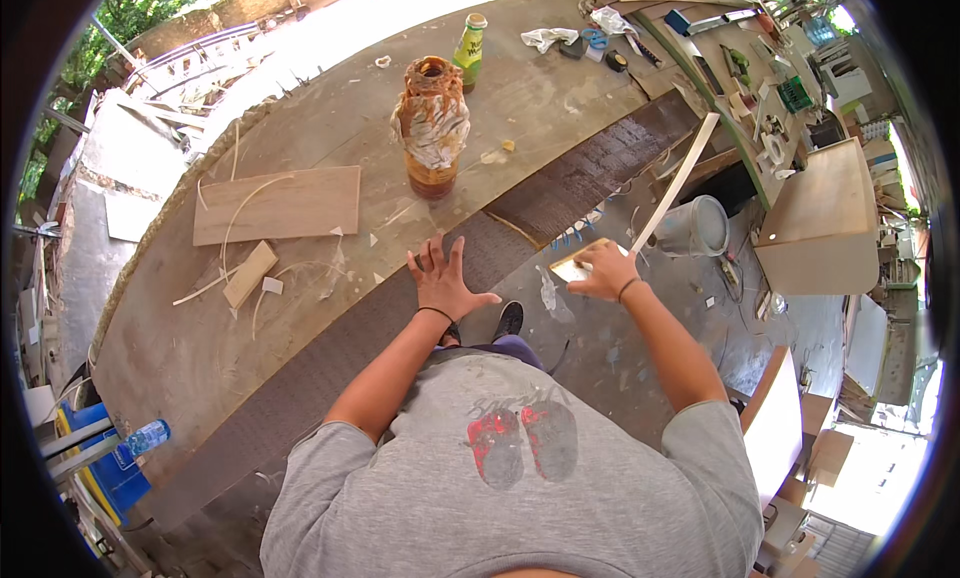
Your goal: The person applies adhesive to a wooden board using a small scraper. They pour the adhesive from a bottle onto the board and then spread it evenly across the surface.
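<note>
My left hand (447,286) rests with its fingers spread on a long dark brown strip (330,378) along the near edge of the table. In my right hand (607,271) is a small flat pale piece with a brownish edge (572,265), gripped just off the table's edge; its exact kind is unclear. Farther right along the strip lies a dark brown panel (590,173) with a wet-looking sheen. Beyond my left hand stands a plastic bottle (430,178) of brown liquid, its upper part cut open and crusted with dried brown residue.
A green bottle (470,50) stands behind the crusted one. At left lie a thin wood sheet (290,206), a small wood block (250,274) and curled offcuts. A pale wood batten (680,183) slants by a grey bucket (700,226). Tools cover the right-hand bench (745,108).
</note>
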{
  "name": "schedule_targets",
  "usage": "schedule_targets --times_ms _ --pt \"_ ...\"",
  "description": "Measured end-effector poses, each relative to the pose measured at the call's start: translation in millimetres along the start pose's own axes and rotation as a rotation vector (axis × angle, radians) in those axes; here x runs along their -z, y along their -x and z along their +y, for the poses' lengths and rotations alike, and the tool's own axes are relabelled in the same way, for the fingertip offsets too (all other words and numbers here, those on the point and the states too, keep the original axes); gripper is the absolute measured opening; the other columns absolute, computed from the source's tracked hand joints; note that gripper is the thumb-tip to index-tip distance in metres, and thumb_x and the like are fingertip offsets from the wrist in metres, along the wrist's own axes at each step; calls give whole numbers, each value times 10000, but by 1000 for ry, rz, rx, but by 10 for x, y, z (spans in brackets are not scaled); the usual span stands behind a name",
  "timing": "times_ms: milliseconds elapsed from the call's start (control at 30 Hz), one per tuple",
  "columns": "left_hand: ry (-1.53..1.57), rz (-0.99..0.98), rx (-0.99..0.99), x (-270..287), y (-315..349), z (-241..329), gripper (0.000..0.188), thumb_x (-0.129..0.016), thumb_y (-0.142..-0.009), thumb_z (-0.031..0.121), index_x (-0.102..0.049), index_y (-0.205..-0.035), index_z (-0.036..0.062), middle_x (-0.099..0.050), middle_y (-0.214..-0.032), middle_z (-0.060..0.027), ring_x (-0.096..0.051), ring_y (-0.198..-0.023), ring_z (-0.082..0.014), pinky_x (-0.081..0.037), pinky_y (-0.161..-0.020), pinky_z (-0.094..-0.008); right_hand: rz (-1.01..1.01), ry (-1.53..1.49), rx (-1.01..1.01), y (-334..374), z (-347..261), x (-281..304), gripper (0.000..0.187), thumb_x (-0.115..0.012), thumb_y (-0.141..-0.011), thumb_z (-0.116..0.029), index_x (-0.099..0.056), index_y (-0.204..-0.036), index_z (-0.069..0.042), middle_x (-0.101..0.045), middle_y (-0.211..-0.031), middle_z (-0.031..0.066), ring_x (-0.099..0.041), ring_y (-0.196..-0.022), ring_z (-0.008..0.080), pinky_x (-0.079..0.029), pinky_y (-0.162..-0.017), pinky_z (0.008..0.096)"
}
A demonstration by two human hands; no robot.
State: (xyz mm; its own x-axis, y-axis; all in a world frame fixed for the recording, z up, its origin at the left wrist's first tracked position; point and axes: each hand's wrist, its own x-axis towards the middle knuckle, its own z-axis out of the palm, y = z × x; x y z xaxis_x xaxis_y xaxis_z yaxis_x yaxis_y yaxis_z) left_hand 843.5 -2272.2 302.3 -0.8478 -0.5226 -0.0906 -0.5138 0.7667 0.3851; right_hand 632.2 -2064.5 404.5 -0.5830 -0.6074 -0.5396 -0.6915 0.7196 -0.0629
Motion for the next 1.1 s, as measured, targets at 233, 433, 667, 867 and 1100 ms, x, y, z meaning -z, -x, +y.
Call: schedule_targets --times_ms 233,433,667,867,1100 --pt "93 -8 -66 197 232 -362 1302 -749 -484 789 -265 -1525 176 -190 -1542 -192 -124 -1451 -382 -40 -1146 -632 333 -253 250 24 -812 -73 617 -713 -624 -552 -706 -1134 -204 -569 -1353 82 -453 -1292 294 -318 -1006 603" --pt "37 -122 25 368 446 -461 1304 -792 -476 730 -259 -1529 176 -201 -1540 -179 -114 -1460 -362 -22 -1145 -637 496 -121 364 -347 -1395 -485 677 -722 -672 -592 -661 -1240 -229 -486 -1440 148 -393 -1339 323 -245 -987 733" --pt "62 14 -40 173 487 -532 1209 -818 -511 628 -297 -1503 174 -245 -1488 -154 -149 -1431 -341 -39 -1141 -630 432 -20 388 -383 -1449 -484 709 -717 -672 -611 -650 -1270 -235 -477 -1443 164 -391 -1340 319 -250 -989 734" --pt "50 -27 -24 217 435 -520 1234 -823 -479 646 -311 -1498 172 -275 -1459 -154 -190 -1400 -343 -105 -1113 -611 286 25 367 -316 -1531 -134 683 -698 -676 -607 -677 -1240 -221 -484 -1441 153 -401 -1337 314 -251 -983 727" --pt "51 11 -47 183 440 -541 1223 -822 -479 649 -328 -1489 167 -282 -1454 -153 -201 -1391 -339 -121 -1107 -598 347 -1 335 -529 -1614 -345 670 -692 -685 -607 -684 -1228 -216 -491 -1433 145 -385 -1354 313 -249 -979 744"
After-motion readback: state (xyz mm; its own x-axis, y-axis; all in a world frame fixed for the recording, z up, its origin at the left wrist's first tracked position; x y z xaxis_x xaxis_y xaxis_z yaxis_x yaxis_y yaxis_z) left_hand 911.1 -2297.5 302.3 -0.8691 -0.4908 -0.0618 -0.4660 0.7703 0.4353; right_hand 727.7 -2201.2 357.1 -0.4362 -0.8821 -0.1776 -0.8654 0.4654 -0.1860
